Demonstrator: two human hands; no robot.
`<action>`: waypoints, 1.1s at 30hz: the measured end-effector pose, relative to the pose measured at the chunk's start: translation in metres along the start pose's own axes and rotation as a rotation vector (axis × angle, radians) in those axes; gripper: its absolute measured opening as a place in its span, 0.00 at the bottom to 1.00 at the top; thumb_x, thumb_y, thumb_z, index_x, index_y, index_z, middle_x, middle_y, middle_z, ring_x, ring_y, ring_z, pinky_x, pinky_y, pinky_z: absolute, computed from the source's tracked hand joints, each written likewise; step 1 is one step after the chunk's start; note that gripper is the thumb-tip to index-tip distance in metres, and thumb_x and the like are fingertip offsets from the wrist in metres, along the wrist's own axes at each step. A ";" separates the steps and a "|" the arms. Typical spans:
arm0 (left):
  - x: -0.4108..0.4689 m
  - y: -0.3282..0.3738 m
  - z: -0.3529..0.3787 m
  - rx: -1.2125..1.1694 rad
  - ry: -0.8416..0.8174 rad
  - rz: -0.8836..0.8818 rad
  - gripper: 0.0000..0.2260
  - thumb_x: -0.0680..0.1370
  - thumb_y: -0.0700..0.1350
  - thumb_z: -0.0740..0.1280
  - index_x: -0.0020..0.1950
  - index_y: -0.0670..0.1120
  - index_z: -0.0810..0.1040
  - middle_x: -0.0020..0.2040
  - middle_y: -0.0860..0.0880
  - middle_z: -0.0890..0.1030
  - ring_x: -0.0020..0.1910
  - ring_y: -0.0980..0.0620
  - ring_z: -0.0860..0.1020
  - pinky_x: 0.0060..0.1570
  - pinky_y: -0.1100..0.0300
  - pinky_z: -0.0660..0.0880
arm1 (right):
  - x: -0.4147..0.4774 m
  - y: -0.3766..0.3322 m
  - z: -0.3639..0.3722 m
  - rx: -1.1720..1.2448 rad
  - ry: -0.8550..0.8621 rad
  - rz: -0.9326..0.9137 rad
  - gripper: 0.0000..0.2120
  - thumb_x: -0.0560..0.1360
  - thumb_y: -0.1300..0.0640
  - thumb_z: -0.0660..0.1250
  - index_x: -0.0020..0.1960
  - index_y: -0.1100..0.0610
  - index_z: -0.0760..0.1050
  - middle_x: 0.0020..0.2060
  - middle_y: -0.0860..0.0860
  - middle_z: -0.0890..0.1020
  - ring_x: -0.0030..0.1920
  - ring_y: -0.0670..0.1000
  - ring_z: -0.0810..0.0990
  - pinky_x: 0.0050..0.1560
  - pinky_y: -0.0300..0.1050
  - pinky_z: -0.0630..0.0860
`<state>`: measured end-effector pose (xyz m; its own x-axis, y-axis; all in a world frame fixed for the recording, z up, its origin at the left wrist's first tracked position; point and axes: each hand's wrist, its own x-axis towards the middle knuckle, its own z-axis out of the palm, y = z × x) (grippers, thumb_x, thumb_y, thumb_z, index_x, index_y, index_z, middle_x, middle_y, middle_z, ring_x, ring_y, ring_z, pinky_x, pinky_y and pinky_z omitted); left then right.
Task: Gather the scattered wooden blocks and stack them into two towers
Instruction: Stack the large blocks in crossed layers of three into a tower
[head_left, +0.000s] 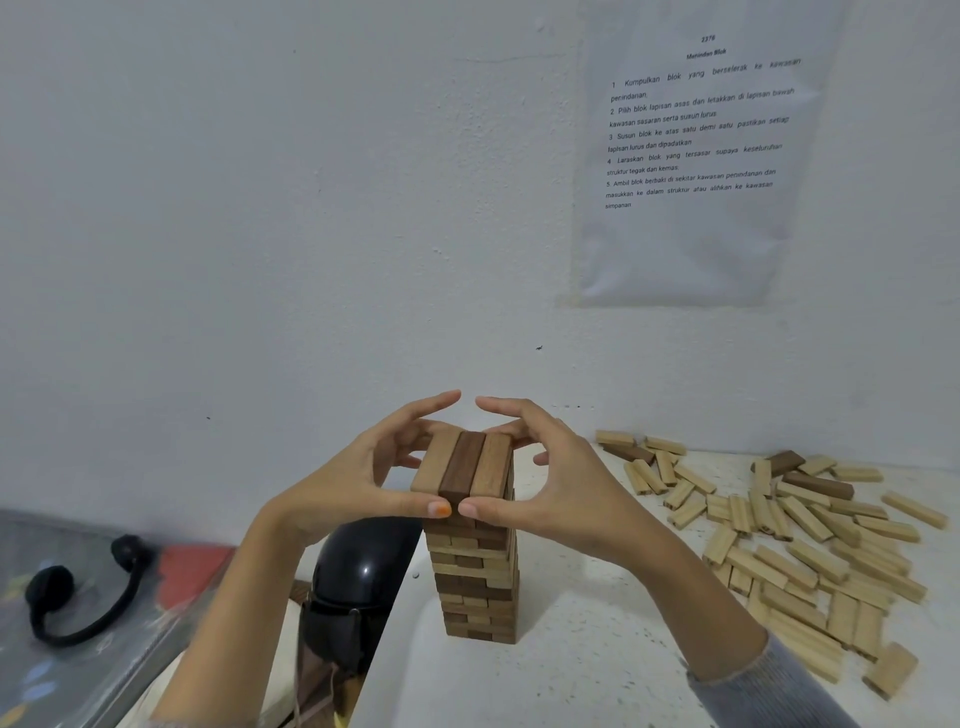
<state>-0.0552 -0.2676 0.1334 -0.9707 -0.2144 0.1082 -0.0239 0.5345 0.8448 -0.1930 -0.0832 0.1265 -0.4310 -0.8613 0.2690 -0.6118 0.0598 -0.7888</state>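
While pinched by left hand (353, 486) and right hand (566, 483), top layer (463, 462) is being squared.
Loose blocks (802, 519), lower right, likely next.

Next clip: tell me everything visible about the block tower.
The tower is an upright stack of wooden blocks, light and dark brown, three to a layer, layers crossing in turn. Its top layer shows light, dark, light. It stands on the white speckled table. The left hand and right hand pinch the top layer, thumbs on its near end, fingers behind.
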 end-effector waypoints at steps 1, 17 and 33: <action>0.000 0.000 0.000 -0.006 0.002 0.001 0.45 0.64 0.61 0.78 0.75 0.55 0.61 0.64 0.51 0.77 0.66 0.48 0.74 0.64 0.53 0.73 | 0.000 0.000 0.000 -0.001 0.000 0.000 0.40 0.65 0.43 0.77 0.71 0.38 0.61 0.61 0.41 0.73 0.63 0.40 0.69 0.54 0.28 0.64; -0.002 0.005 0.002 -0.006 0.009 -0.007 0.43 0.63 0.61 0.78 0.74 0.57 0.63 0.64 0.51 0.77 0.65 0.48 0.75 0.65 0.50 0.73 | -0.001 0.000 0.001 0.018 0.008 0.019 0.39 0.65 0.43 0.77 0.70 0.39 0.62 0.62 0.43 0.74 0.63 0.41 0.70 0.62 0.40 0.69; -0.012 0.065 0.007 -0.036 0.358 0.186 0.18 0.78 0.52 0.65 0.66 0.50 0.75 0.61 0.56 0.81 0.63 0.58 0.76 0.58 0.69 0.72 | -0.023 -0.021 -0.024 0.077 0.072 -0.052 0.33 0.67 0.33 0.64 0.70 0.35 0.63 0.67 0.35 0.68 0.67 0.36 0.65 0.68 0.44 0.66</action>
<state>-0.0470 -0.2245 0.1827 -0.8128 -0.3915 0.4313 0.1587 0.5635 0.8107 -0.1859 -0.0523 0.1498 -0.4485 -0.8235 0.3474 -0.5829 -0.0251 -0.8121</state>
